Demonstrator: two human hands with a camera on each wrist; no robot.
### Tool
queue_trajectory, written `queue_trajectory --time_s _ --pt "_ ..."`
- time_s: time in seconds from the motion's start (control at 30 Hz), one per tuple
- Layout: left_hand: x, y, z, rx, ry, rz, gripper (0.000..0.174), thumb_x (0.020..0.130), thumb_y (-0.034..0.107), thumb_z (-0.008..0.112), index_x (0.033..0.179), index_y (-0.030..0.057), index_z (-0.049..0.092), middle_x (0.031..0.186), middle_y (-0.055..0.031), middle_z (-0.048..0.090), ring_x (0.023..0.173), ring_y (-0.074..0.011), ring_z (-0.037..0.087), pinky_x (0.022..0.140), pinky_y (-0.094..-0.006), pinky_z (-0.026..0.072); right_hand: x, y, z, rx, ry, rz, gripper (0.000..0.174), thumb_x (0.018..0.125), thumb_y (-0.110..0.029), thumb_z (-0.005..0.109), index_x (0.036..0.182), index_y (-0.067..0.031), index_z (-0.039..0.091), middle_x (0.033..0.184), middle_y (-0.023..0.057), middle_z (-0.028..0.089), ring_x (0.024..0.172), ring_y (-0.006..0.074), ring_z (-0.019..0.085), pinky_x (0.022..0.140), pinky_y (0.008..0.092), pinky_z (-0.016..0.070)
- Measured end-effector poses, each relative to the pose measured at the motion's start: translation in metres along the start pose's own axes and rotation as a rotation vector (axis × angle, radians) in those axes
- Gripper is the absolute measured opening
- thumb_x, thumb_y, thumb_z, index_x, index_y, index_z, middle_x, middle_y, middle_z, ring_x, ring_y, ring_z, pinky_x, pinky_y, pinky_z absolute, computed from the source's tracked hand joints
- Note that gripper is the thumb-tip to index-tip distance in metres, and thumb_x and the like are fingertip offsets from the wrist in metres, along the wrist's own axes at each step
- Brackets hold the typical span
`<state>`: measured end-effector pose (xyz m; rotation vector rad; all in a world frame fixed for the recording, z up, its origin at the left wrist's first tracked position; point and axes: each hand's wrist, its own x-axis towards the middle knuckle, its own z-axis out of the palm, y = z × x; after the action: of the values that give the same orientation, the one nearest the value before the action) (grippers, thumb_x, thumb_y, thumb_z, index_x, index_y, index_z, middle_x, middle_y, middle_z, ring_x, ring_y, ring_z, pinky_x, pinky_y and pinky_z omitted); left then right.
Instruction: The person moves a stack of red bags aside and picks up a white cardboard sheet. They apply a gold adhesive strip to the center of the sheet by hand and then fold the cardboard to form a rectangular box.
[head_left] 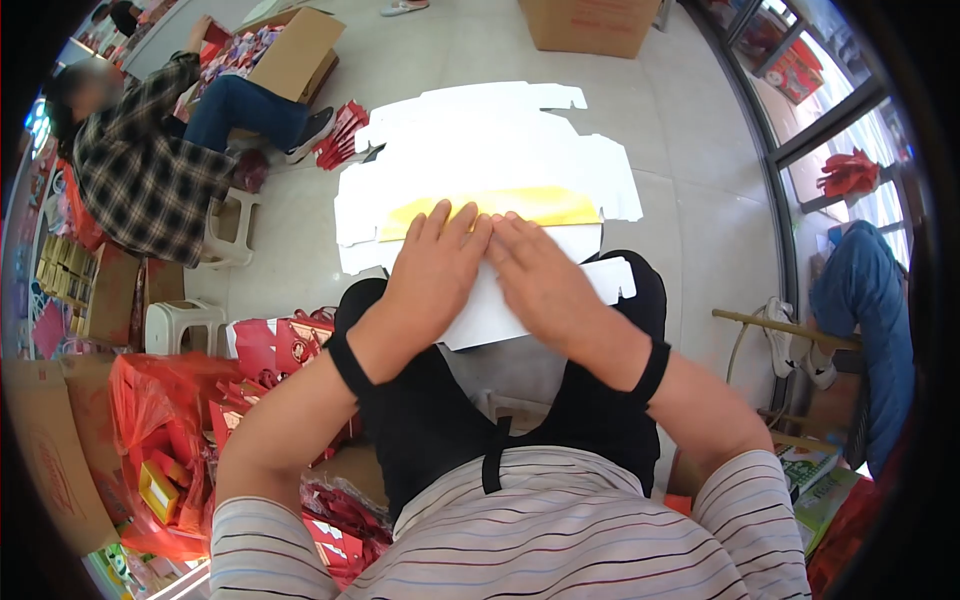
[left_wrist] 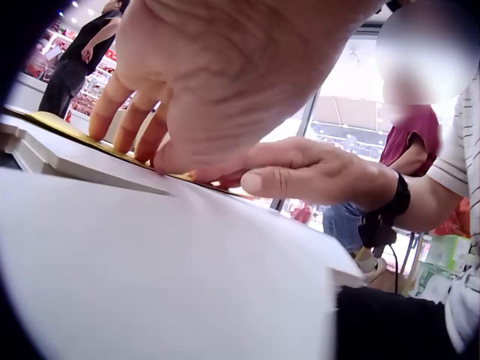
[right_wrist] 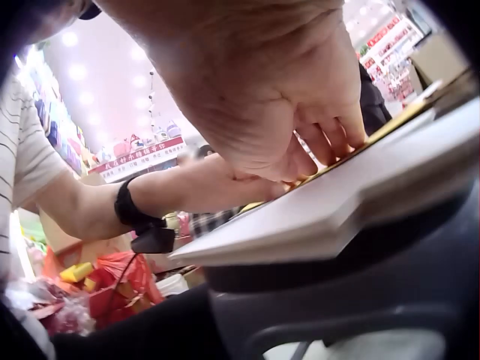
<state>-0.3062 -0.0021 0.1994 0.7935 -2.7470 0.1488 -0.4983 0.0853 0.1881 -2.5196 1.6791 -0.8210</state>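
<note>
Flat white cardboard box blanks (head_left: 470, 130) with cut tabs and notches lie between my knees. A yellow strip (head_left: 565, 206) runs crosswise over them. My left hand (head_left: 432, 265) rests on the near edge of this strip with its fingers extended. Beside it, my right hand (head_left: 545, 280) presses on the same edge, fingertips close to those of the left. Seen from the left wrist, the fingers (left_wrist: 127, 120) touch the yellow band and the right thumb (left_wrist: 277, 180) lies along the board. Beneath the cardboard (right_wrist: 300, 217), a grey stool (right_wrist: 337, 289) shows in the right wrist view.
A person in a plaid shirt (head_left: 140, 165) sits at the left near an open carton (head_left: 300, 55). White stools (head_left: 185, 322) and red bags (head_left: 165, 400) stand on my left. Glass doors (head_left: 780, 150) line the right side, with another person's jeans (head_left: 860, 290) there.
</note>
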Motion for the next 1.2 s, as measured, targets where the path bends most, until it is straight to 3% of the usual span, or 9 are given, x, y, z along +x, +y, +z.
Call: queue_trajectory --time_s 0.1,0.2,0.4,0.63,0.73,0.93,1.03,1.13,1.2 --pt "-0.008 0.012 -0.014 -0.165 -0.081 -0.075 0.053 0.103 0.020 0.065 0.153 0.0026 0.056 0.159 -0.0191 0.054 0.148 -0.0398 0.049 0.122 -0.0533 0.0396 -0.002 -0.010 -0.006 0.023 0.011 0.048 0.048 0.095 -0.004 0.066 0.140 0.0104 0.061 0.150 0.0282 0.059 0.145 0.0428 0.054 0.125 0.0500 0.0412" --pt "-0.011 0.013 -0.016 -0.120 -0.106 -0.078 0.056 0.105 0.026 0.067 0.154 0.0015 0.055 0.161 -0.0198 0.052 0.151 -0.0404 0.046 0.125 -0.0548 0.0369 -0.006 -0.004 -0.007 0.054 -0.003 0.066 0.048 0.095 -0.002 0.065 0.142 0.0085 0.061 0.151 0.0271 0.059 0.146 0.0416 0.053 0.126 0.0502 0.0408" --pt "-0.028 -0.005 -0.017 -0.127 -0.096 -0.136 0.055 0.106 0.025 0.066 0.153 -0.0016 0.054 0.159 -0.0235 0.052 0.150 -0.0411 0.048 0.125 -0.0532 0.0369 -0.026 0.025 -0.028 -0.074 -0.037 0.125 0.046 0.095 -0.001 0.060 0.140 0.0086 0.062 0.151 0.0263 0.061 0.147 0.0382 0.054 0.127 0.0492 0.0400" --pt "-0.034 -0.016 -0.027 -0.096 -0.070 -0.131 0.056 0.105 0.027 0.067 0.149 -0.0070 0.054 0.155 -0.0296 0.054 0.143 -0.0449 0.053 0.121 -0.0491 0.0441 -0.038 0.036 -0.045 -0.094 -0.036 0.187 0.048 0.095 0.000 0.060 0.141 0.0077 0.061 0.152 0.0260 0.059 0.147 0.0392 0.054 0.126 0.0479 0.0407" --pt "-0.007 -0.004 -0.038 -0.228 -0.225 -0.311 0.059 0.107 0.031 0.066 0.149 -0.0084 0.053 0.156 -0.0309 0.052 0.145 -0.0470 0.051 0.121 -0.0503 0.0438 -0.037 0.034 -0.044 -0.081 -0.007 0.181 0.047 0.094 0.000 0.060 0.141 0.0083 0.061 0.151 0.0267 0.060 0.146 0.0409 0.054 0.126 0.0482 0.0411" --pt "-0.008 -0.008 -0.012 -0.023 -0.062 -0.224 0.065 0.106 0.042 0.066 0.144 -0.0089 0.054 0.150 -0.0287 0.056 0.143 -0.0476 0.050 0.117 -0.0514 0.0447 -0.044 0.041 -0.044 -0.010 0.025 0.167 0.047 0.093 0.001 0.059 0.140 0.0087 0.059 0.149 0.0274 0.060 0.146 0.0430 0.053 0.125 0.0488 0.0410" --pt "0.006 -0.010 -0.029 -0.136 -0.227 -0.416 0.066 0.104 0.043 0.069 0.146 -0.0055 0.053 0.145 -0.0268 0.058 0.142 -0.0454 0.052 0.119 -0.0522 0.0421 -0.043 0.042 -0.040 0.015 0.041 0.168 0.046 0.093 0.002 0.059 0.139 0.0087 0.059 0.149 0.0275 0.060 0.145 0.0438 0.053 0.125 0.0489 0.0411" --pt "0.021 0.001 -0.017 0.076 -0.106 -0.232 0.067 0.102 0.039 0.071 0.150 -0.0036 0.052 0.154 -0.0277 0.054 0.146 -0.0444 0.050 0.121 -0.0495 0.0413 -0.045 0.046 -0.036 0.026 0.046 0.172 0.046 0.093 0.002 0.060 0.138 0.0085 0.060 0.149 0.0277 0.060 0.145 0.0439 0.053 0.125 0.0488 0.0417" --pt "0.036 0.013 -0.007 -0.055 -0.066 -0.180 0.065 0.099 0.035 0.074 0.149 -0.0019 0.054 0.147 -0.0236 0.058 0.140 -0.0410 0.054 0.116 -0.0496 0.0443 -0.045 0.046 -0.038 0.031 0.040 0.168 0.046 0.093 0.002 0.060 0.139 0.0080 0.060 0.149 0.0276 0.060 0.144 0.0433 0.053 0.124 0.0486 0.0421"
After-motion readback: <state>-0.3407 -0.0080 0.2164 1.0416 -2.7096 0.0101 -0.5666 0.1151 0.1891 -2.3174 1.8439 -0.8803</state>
